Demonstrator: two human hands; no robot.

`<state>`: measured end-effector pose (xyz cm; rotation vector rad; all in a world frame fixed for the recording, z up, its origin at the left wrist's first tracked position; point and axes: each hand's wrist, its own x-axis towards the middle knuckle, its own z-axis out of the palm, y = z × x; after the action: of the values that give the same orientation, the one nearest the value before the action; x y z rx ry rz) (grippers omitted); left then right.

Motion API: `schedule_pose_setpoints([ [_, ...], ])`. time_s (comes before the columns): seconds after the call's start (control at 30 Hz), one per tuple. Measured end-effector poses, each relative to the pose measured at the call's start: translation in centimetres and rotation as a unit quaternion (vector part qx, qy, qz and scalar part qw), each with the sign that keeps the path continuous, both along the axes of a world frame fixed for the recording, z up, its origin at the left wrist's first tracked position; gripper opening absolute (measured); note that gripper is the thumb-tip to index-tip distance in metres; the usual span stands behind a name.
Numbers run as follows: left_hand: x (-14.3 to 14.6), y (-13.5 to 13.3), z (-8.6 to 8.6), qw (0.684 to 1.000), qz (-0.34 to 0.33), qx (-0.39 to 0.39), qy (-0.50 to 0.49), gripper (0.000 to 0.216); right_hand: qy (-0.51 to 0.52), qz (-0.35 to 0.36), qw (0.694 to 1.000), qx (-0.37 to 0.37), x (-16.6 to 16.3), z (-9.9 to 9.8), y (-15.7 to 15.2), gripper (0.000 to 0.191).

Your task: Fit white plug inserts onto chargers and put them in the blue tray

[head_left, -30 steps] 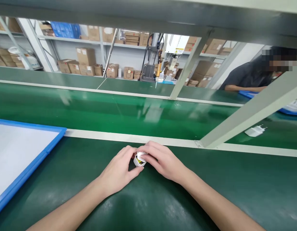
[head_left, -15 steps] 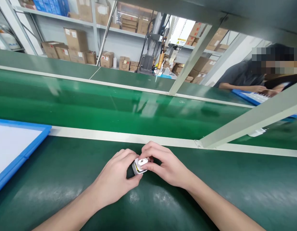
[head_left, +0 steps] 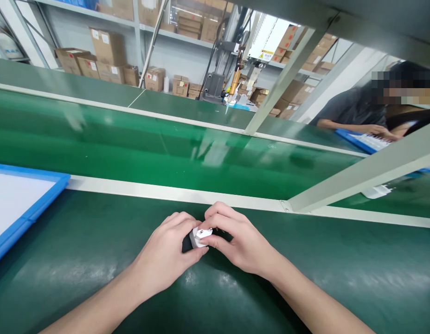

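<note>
Left hand (head_left: 166, 260) and right hand (head_left: 240, 241) pinch small white plug (head_left: 200, 236) between them.

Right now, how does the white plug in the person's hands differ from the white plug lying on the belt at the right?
The held plug is pinched between the left hand and right hand, largely covered by fingers; the far plug lies untouched on the conveyor belt. The held plug sits over the dark green bench, the far plug beyond a slanted beam. Both are small and white.

No lettering is showing clearly enough to read: the yellow warning sticker (head_left: 266, 54) on the machine (head_left: 235, 65) and the carton labels (head_left: 95, 34) are blurring out.
</note>
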<state>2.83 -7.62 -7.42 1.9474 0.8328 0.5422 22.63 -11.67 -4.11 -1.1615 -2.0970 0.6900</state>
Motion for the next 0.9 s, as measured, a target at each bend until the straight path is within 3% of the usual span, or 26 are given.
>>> schedule_pose_setpoints([
  [0.3, 0.0, 0.1, -0.2, 1.0, 0.009, 0.001, -0.018, 0.018, -0.008, -0.023, 1.0, -0.008, -0.1, -0.3, 0.2, 0.008],
  [0.43, -0.4, 0.5, 0.1, 0.995, 0.033, -0.081, -0.048, 0.027, 0.019, -0.061, 0.997, 0.035, 0.0, -1.7, 0.4, 0.012],
  [0.53, -1.0, 1.0, 0.1, 0.973, 0.026, -0.196, -0.118, 0.045, 0.084, -0.075, 0.991, 0.07, 0.3, -2.6, 0.6, 0.041],
  [0.63, -1.4, 1.5, -0.2, 0.945, 0.002, -0.262, -0.194, 0.052, 0.087, -0.036, 0.992, 0.09, 0.2, -2.7, 0.3, 0.069],
  [0.73, -1.6, 1.8, -0.4, 0.927, -0.008, -0.297, -0.229, 0.056, 0.035, -0.008, 0.997, 0.075, -0.5, -2.5, -0.3, 0.064],
  [0.9, -1.5, 1.6, 0.0, 0.93, -0.005, -0.303, -0.208, 0.06, 0.059, -0.015, 0.995, 0.073, -1.6, -2.4, -0.6, 0.048],
])
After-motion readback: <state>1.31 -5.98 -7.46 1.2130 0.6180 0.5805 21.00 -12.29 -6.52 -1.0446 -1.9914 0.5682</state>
